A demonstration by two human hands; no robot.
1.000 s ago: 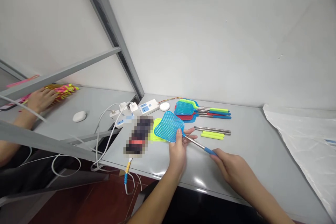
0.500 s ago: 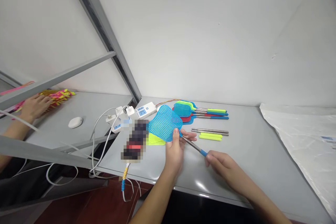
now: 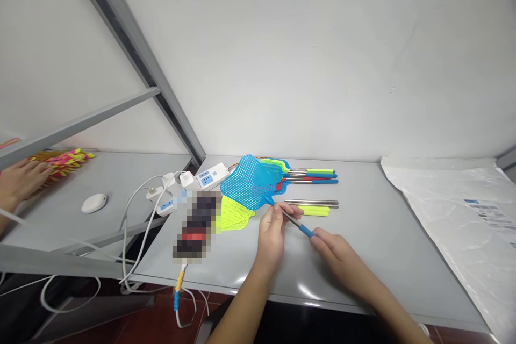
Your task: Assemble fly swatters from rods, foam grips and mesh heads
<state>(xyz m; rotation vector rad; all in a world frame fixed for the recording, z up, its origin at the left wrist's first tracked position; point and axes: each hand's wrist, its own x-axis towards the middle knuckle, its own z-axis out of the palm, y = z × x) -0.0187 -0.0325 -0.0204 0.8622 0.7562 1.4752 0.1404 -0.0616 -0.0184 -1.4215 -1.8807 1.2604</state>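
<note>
A blue mesh fly swatter [image 3: 245, 183] is held above the table between my two hands. My left hand [image 3: 271, 236] is closed round its metal rod, just below the blue head. The fingers of my right hand [image 3: 335, 256] pinch the end of its blue handle sleeve [image 3: 306, 230]. Under the blue head lies a yellow-green swatter head [image 3: 234, 216], partly covered. Beyond my left fingers are thin metal rods [image 3: 318, 202] and yellow-green handle sleeves [image 3: 318, 210]. Several swatters with rods and sleeves [image 3: 318, 172] are stacked toward the wall.
A pixelated phone-like object [image 3: 196, 228] with a cable lies at the left, near power strips [image 3: 213, 175] with plugs. A white plastic sheet [image 3: 439, 215] covers the right side. Past the metal frame [image 3: 141, 48], another person's hand [image 3: 24, 180] rests on colourful strips beside a white case [image 3: 94, 203].
The view has shifted, so the scene sits further left. My left thumb has gone from the base of the swatter head to the rod, and more of the blue sleeve shows before my right hand.
</note>
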